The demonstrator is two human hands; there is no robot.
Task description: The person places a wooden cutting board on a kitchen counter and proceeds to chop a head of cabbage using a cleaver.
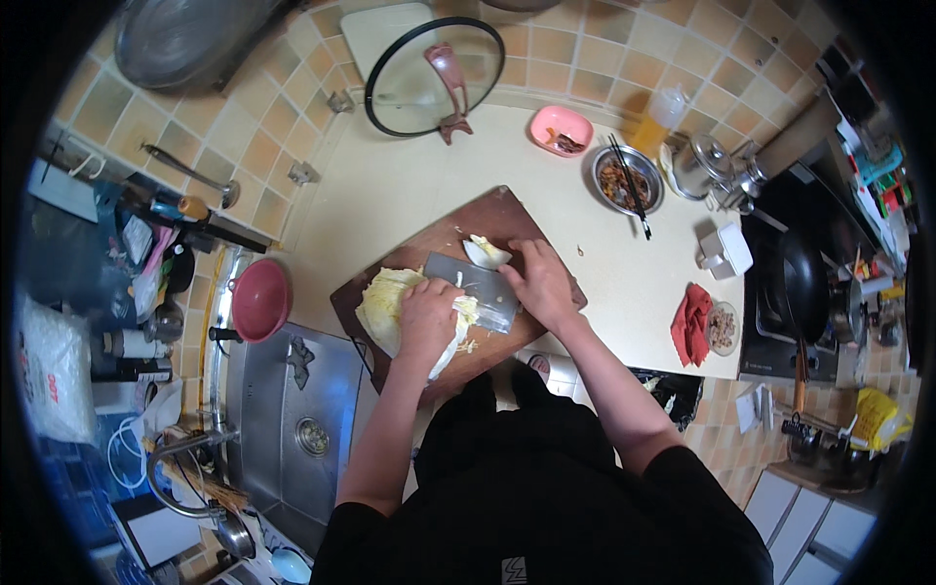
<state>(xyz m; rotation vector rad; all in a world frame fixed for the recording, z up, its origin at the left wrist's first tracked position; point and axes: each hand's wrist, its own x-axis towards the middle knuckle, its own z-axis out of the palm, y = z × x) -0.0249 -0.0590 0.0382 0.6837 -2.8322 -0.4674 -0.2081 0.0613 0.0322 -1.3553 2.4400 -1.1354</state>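
A wooden cutting board [431,252] lies at an angle on the counter. My left hand [428,316] holds a cut head of pale yellow-green cabbage [382,303] on the board's left part, its fingers at the cut side. Beside them a cleaver's broad metal blade [479,289] lies flat, with bits of cabbage on it; its handle is hidden. My right hand [540,281] is at the blade's right end, thumb and fingers apart, close by a small white cabbage piece [486,254]. Whether it touches that piece is unclear. Thin cabbage shreds [466,345] lie near the left hand.
Behind the board stand a glass lid [409,80], a pink dish [561,130] and a steel bowl [610,175] with chopsticks across it. A red cloth [691,325] and a small bowl [724,329] lie right, near a wok [801,281]. Left are a sink [281,439] and a pink basin [259,300].
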